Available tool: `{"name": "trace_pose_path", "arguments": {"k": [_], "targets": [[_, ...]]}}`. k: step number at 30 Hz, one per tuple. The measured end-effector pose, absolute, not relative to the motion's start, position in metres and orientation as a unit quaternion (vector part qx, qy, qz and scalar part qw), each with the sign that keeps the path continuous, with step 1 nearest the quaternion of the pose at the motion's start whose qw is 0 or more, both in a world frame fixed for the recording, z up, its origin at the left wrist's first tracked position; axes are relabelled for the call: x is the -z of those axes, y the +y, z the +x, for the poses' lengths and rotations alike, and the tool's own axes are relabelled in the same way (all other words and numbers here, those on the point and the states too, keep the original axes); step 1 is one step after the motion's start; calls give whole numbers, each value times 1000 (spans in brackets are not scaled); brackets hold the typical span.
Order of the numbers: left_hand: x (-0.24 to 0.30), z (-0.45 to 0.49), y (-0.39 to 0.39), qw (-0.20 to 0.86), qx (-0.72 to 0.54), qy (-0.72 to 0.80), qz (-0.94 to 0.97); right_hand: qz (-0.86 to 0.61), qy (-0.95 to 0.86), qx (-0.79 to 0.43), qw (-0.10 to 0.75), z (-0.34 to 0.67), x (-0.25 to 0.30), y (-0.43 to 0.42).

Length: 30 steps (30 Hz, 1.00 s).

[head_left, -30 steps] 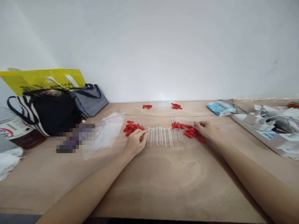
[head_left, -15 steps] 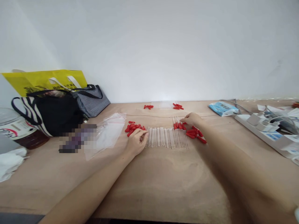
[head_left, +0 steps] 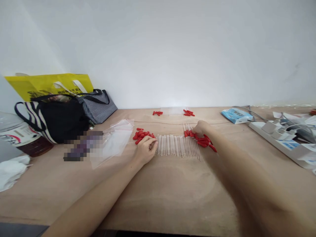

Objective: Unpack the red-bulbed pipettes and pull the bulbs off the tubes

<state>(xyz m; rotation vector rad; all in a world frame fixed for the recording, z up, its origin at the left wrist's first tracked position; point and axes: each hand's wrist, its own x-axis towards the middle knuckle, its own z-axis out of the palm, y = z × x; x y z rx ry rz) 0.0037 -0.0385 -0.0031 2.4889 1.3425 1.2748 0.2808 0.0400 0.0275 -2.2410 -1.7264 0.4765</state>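
A row of thin glass dropper tubes (head_left: 172, 145) lies side by side on the wooden table. At its left end rests my left hand (head_left: 147, 148), fingers curled together, beside a heap of red rubber bulbs (head_left: 140, 134). Whatever those fingers pinch is hidden. My right hand (head_left: 202, 127) bends down over the row's far right corner, with its closed fingertips at more red bulbs (head_left: 189, 133). Several tubes there have red bulbs on them and point away from me. Loose red bulbs (head_left: 203, 142) lie under my right wrist. What the right fingertips hold does not show clearly.
Clear plastic bags (head_left: 116, 140) lie left of the heap. Farther left stand a striped bag (head_left: 100, 107), a black bag (head_left: 64, 117) and a bottle of dark drink (head_left: 37, 144). A power strip (head_left: 276, 141) and blue packet (head_left: 237, 116) sit right. Small red bulb piles (head_left: 189, 113) lie near the wall.
My right hand has shifted slightly to the right, its fingers now turned down over the red bulbs. A few tubes at the row's right end lie slightly differently. My left hand stays put.
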Motion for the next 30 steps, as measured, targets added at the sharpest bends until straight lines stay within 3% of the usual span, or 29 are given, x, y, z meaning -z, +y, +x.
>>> {"name": "trace_pose_path", "arguments": {"k": [4, 12, 18, 23, 26, 30], "targets": [[4, 3, -38, 25, -408, 433, 804, -794, -550, -223, 129, 281, -32, 33], [2, 4, -39, -19, -409, 412, 814, -748, -550, -261, 264, 293, -53, 8], [-4, 12, -48, -64, -392, 390, 831, -514, -568, -408, 497, 261, -36, -36], [-5, 26, -61, -54, -354, 361, 861, -410, -564, -494, 520, 222, -11, -70], [-4, 30, -64, -52, -347, 356, 866, -421, -612, -446, 499, 216, -2, -78], [-3, 25, -60, -71, -364, 389, 843, -457, -761, -138, 439, 235, 4, -84]]}}
